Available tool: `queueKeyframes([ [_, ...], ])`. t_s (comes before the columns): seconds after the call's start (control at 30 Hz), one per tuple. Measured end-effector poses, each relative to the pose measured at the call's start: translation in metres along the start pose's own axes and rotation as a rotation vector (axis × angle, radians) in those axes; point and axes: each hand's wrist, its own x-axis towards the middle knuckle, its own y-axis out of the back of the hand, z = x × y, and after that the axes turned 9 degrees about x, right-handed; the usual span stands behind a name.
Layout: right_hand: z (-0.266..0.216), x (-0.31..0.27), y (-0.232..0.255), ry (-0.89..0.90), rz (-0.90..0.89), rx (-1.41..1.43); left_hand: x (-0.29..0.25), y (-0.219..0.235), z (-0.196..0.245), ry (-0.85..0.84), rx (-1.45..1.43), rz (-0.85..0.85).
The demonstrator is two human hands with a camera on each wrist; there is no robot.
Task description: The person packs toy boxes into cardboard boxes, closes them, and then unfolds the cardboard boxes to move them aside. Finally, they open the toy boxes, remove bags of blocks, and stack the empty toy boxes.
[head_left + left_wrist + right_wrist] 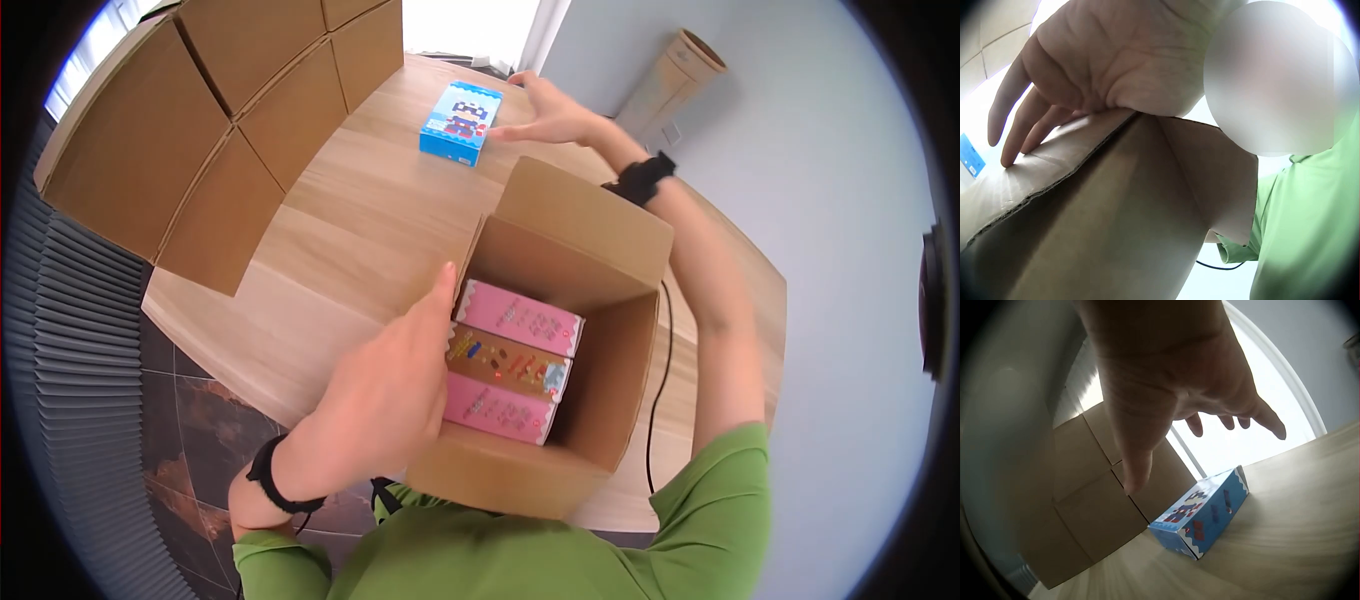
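An opened cardboard box (570, 215) stands near the person, holding two pink boxes (520, 318) with a brown patterned box (508, 362) between them. The left hand (385, 375) lies along its left side, fingers extended; in the left wrist view that hand (1116, 62) rests at the cardboard edge (1085, 140). Farther back on the table lies a blue box (462, 118) with a pixel figure on top. Beside it the right hand (550, 115) is spread, thumb near its right side. In the right wrist view the open hand (1172, 381) hovers above the blue box (1210, 512), apart from it.
Several joined brown cardboard panels (225, 130) stand at the left of the wooden table (340, 240). A black cable (655, 400) runs right of the cardboard box. Behind the table's right side stands a beige cylindrical object (672, 85) by the wall.
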Motion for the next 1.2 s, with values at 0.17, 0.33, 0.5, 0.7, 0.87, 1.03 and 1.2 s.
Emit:
queueKeyframes([
  [0.17,0.028,0.044,-0.05,0.097,0.062,0.07,0.003,0.002,0.001,0.004,0.05,-0.027],
  [0.33,0.036,0.056,-0.065,0.053,0.05,0.012,0.004,-0.003,-0.004,-0.051,0.035,0.067],
  [0.5,0.031,0.05,-0.067,0.049,0.085,0.04,0.003,-0.001,-0.005,-0.018,-0.032,-0.03],
  [0.7,0.042,0.042,-0.038,0.071,0.288,0.135,0.001,-0.002,-0.011,-0.031,0.007,0.018],
  [0.87,0.011,-0.036,0.071,-0.004,0.482,0.276,-0.005,-0.01,-0.007,-0.019,-0.044,0.064],
  [1.03,-0.134,-0.139,0.076,0.28,0.657,0.274,-0.006,-0.016,-0.01,-0.067,-0.087,0.161],
  [1.2,-0.2,-0.235,0.044,0.0,0.023,0.433,-0.005,-0.024,-0.017,-0.068,-0.112,0.17],
])
